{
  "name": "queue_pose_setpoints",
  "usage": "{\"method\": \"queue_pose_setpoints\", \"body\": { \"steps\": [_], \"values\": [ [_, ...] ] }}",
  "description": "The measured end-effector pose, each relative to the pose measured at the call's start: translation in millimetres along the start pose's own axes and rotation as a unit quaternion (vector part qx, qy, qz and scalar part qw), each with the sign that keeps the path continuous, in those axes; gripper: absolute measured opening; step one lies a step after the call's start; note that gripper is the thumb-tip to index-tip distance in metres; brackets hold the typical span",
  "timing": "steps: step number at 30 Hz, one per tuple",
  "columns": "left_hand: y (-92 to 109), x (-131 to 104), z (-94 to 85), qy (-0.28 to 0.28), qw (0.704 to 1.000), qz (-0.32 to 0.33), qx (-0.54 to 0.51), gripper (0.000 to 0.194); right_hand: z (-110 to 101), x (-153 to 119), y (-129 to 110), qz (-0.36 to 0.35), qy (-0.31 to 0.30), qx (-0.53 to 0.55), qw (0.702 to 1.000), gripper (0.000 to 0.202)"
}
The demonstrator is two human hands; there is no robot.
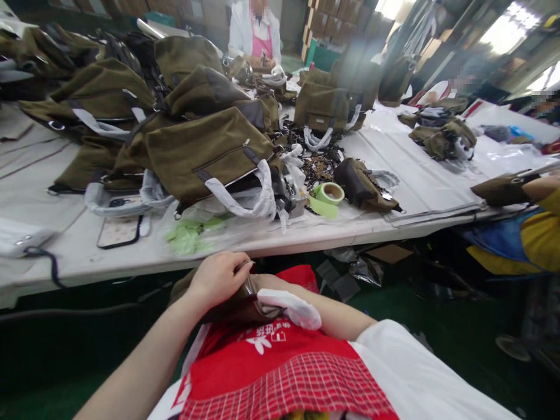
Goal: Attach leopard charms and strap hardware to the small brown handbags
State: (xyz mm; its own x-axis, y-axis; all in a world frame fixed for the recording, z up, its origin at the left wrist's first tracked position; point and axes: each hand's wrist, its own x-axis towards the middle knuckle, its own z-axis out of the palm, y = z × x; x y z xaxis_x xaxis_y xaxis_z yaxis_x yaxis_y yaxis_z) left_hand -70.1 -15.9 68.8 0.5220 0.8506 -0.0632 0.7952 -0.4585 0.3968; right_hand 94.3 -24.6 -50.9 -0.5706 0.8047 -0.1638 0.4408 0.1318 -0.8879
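An olive-brown handbag lies on my lap against the red apron, just below the table edge. My left hand is closed on the rim of its opening, thumb and fingers pinching the fabric by a metal zip. From the right, my right forearm reaches across to the bag; the hand goes into the opening, so its fingers are hidden. A bag handle in white wrapping lies over that forearm.
Olive handbags with wrapped handles pile up on the white table. Near its edge are a phone, green scraps, a green tape roll and a small bag. A co-worker sits opposite; another person's arm is at right.
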Motion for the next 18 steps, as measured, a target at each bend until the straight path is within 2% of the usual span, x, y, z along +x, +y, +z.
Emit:
{"method": "queue_pose_setpoints", "body": {
  "steps": [2,4,7,9,11,12,14,16,18],
  "values": [
    [12,10,20.3,-0.012,1.0,-0.005,0.022,0.033,5,3,19,0.003,-0.002,-0.038,0.999,0.018],
    [30,15,33.3,0.002,0.999,0.015,0.033,0.031,-9,-3,26,-0.005,0.002,-0.074,0.997,0.016],
    [53,25,40.3,0.009,0.998,0.06,0.027,0.03,-46,-25,25,-0.005,0.026,-0.112,0.993,0.012],
    [61,37,41.3,-0.004,0.997,0.078,0.003,0.031,-74,-45,23,0.0,0.063,-0.118,0.991,0.01],
    [64,55,42.4,-0.028,0.995,0.087,-0.032,0.032,-103,-66,26,0.017,0.134,-0.082,0.987,0.017],
    [64,65,43.4,-0.041,0.994,0.089,-0.051,0.031,-119,-76,30,0.039,0.188,-0.053,0.98,0.018],
    [66,85,46.5,-0.069,0.991,0.081,-0.084,0.031,-152,-95,42,0.105,0.321,-0.003,0.941,0.022],
    [68,102,51.2,-0.098,0.988,0.064,-0.102,0.034,-189,-110,60,0.175,0.449,0.006,0.876,0.026],
    [72,114,57.2,-0.116,0.986,0.054,-0.106,0.039,-223,-121,79,0.22,0.532,-0.002,0.818,0.031]
  ]
}}
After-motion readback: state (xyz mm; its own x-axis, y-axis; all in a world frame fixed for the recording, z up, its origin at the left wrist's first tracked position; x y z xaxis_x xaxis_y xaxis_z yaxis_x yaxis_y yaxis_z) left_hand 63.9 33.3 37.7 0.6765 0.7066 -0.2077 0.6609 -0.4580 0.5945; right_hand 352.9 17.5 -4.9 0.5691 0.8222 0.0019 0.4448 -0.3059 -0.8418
